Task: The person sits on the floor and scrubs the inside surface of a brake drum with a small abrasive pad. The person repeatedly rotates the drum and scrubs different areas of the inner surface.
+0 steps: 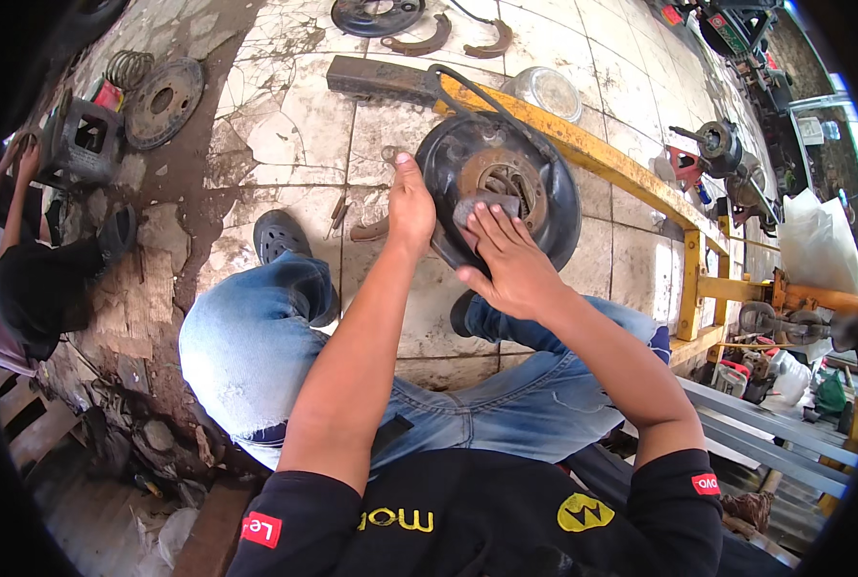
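Observation:
A black round brake backing plate (565, 212) with a rusty hub centre is tilted up in front of my knees, and coil springs show in its central opening. My left hand (411, 207) grips its left rim, thumb up and the other fingers hidden behind. My right hand (506, 252) presses its fingers over a small grey pad-like piece (464, 210) against the lower hub; its exact kind I cannot make out. A black hose or cable (477, 85) loops over the plate's top. Partly behind my left wrist, a curved brake shoe (369, 232) lies on the tiles.
A yellow metal frame (602, 159) runs from behind the plate to the right. Ahead lie another backing plate (376, 13), brake shoes (424, 37) and a clear round container (547, 91). A rusty disc (164, 101) stands at left, near another person's leg (49, 279).

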Demonstrator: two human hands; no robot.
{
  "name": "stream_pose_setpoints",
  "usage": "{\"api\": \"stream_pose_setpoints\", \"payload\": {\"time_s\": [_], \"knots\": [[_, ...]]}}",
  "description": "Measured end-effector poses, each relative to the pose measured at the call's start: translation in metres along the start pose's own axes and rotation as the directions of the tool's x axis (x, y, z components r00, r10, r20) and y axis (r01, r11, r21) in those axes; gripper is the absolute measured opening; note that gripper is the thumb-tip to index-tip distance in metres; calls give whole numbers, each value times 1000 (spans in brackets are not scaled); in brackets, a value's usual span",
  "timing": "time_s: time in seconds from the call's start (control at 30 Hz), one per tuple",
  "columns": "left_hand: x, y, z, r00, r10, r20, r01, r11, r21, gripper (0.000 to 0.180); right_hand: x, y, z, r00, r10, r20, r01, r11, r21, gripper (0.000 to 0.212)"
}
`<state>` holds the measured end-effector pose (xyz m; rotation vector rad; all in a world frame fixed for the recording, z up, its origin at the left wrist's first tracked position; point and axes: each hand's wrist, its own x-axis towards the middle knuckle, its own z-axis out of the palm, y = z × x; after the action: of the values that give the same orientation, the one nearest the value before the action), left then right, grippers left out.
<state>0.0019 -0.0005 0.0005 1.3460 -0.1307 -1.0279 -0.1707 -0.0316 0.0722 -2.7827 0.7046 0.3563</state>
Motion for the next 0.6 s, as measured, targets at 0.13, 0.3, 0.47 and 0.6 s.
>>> {"api": "stream_pose_setpoints", "payload": {"time_s": [0.13, 0.3, 0.47, 0.6], "knots": [[-2, 1, 3, 1000, 27, 3, -27, 997, 78, 78, 21, 6, 0, 995, 59, -74, -57, 998, 29, 75], [-5, 10, 4, 999, -36, 35, 38, 999, -33, 77, 47, 9, 2, 986, 92, -140, -80, 993, 90, 72], [3, -3, -1, 996, 93, -3, -92, 991, 92, 77, -2, 6, -6, 999, -19, 27, 17, 998, 60, 68], [-9, 7, 12, 994, 103, -41, -98, 988, 121, 73, 29, 16, 4, 991, 55, -123, -45, 996, 81, 67]]}}
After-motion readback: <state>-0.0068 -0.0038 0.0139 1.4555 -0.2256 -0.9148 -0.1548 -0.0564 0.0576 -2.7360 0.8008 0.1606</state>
